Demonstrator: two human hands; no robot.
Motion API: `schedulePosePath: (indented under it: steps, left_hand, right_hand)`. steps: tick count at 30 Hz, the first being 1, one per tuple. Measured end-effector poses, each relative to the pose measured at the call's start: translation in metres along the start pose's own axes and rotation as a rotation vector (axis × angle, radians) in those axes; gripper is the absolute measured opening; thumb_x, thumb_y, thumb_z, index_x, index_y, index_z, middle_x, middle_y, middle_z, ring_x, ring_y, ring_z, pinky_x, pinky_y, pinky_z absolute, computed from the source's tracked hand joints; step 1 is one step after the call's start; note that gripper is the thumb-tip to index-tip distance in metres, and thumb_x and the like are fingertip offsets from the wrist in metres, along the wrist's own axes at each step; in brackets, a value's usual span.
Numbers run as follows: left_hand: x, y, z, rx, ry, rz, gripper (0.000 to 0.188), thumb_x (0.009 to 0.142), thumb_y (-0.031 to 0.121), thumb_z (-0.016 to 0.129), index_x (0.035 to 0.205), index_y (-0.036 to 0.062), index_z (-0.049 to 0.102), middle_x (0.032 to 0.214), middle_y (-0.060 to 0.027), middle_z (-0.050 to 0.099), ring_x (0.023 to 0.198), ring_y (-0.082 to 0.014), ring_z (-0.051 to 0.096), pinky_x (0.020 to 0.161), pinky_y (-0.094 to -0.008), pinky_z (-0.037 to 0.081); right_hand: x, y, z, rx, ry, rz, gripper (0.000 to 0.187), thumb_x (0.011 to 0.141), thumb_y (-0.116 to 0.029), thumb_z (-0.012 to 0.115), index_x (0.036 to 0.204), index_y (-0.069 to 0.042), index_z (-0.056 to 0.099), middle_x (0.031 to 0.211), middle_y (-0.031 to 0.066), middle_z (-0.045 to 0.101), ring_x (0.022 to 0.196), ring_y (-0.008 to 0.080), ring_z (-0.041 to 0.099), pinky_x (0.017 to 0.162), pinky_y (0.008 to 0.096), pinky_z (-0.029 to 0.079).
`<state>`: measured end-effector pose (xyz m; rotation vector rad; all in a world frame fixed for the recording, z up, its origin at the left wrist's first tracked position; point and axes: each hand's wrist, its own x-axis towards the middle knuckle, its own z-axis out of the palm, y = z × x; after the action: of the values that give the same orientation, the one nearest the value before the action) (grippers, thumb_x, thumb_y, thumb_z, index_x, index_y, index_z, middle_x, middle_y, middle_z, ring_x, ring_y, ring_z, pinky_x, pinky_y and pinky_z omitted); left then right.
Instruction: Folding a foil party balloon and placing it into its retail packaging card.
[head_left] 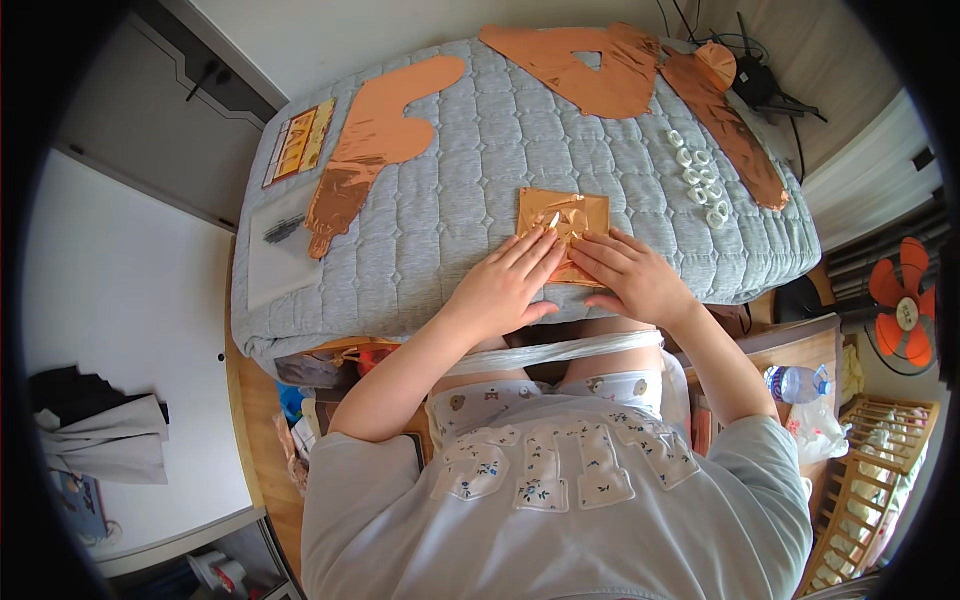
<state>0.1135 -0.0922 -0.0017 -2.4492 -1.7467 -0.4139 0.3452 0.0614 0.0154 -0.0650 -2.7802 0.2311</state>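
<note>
A flattened copper-coloured foil balloon, folded into a shiny square packet (537, 205), lies at the near side of the quilted bed. My left hand (508, 285) rests flat on its left part, fingers stretched out and thumb apart. From the right, my right hand (640, 278) presses on the packet too, its fingers spread. The two hands' fingertips almost meet over its creased middle, and they cover much of its lower half.
Three more flat copper foil balloons lie on the grey quilt: a curvy one (375, 130) at left, an angular one (545, 70) at the back, a long one (735, 130) at right. Several small white rolls (692, 178) sit nearby. An orange-bladed fan (906, 310) stands right.
</note>
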Motion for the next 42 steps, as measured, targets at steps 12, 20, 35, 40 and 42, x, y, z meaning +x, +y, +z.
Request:
schedulePosePath:
  steps: [12,20,35,40,42]
  left_hand:
    - [-0.043,0.016,-0.010,-0.032,0.073,0.005,0.044,0.099,0.015,0.054,0.141,0.0032,0.060,0.148,-0.0174,0.059,0.139,-0.0295,0.057,0.115,-0.0467,0.047]
    - [-0.066,0.029,-0.054,-0.205,0.038,-0.099,0.044,0.097,0.010,0.058,0.140,0.0028,0.063,0.149,-0.0159,0.059,0.134,-0.0274,0.061,0.112,-0.0478,0.050]
    - [-0.063,-0.332,-0.104,0.163,0.543,-0.951,0.061,0.092,0.037,0.073,0.142,0.0046,0.057,0.144,-0.0181,0.060,0.134,-0.0353,0.057,0.108,-0.0445,0.049]
    - [-0.057,-0.373,-0.087,0.218,0.102,-1.184,0.058,0.089,0.039,0.077,0.137,0.0096,0.061,0.130,-0.0169,0.070,0.121,-0.0357,0.066,0.099,-0.0481,0.054]
    - [-0.053,-0.370,-0.077,0.211,0.097,-1.218,0.055,0.089,0.038,0.077,0.134,0.0103,0.063,0.126,-0.0169,0.071,0.118,-0.0357,0.068,0.097,-0.0484,0.055]
  right_hand:
    - [0.001,-0.023,0.024,-0.062,0.247,-0.233,0.044,0.079,-0.019,0.071,0.122,-0.011,0.072,0.123,0.0034,0.069,0.104,0.0178,0.067,0.091,0.0346,0.051]
    - [0.022,-0.043,0.022,0.030,0.441,-0.360,0.030,0.080,-0.017,0.070,0.110,-0.015,0.073,0.105,-0.0008,0.073,0.092,0.0158,0.068,0.082,0.0315,0.051]
    - [0.065,0.067,0.032,1.747,0.842,0.465,0.048,0.098,-0.014,0.069,0.141,-0.006,0.051,0.133,0.0094,0.065,0.121,0.0217,0.062,0.107,0.0397,0.048]
    - [0.046,0.093,0.038,2.072,0.828,0.495,0.062,0.102,-0.019,0.066,0.157,-0.007,0.039,0.155,0.0098,0.051,0.143,0.0272,0.049,0.122,0.0449,0.037]
    - [0.049,0.087,0.038,2.044,0.839,0.505,0.066,0.100,-0.018,0.067,0.158,-0.007,0.036,0.157,0.0115,0.050,0.144,0.0277,0.048,0.122,0.0447,0.037]
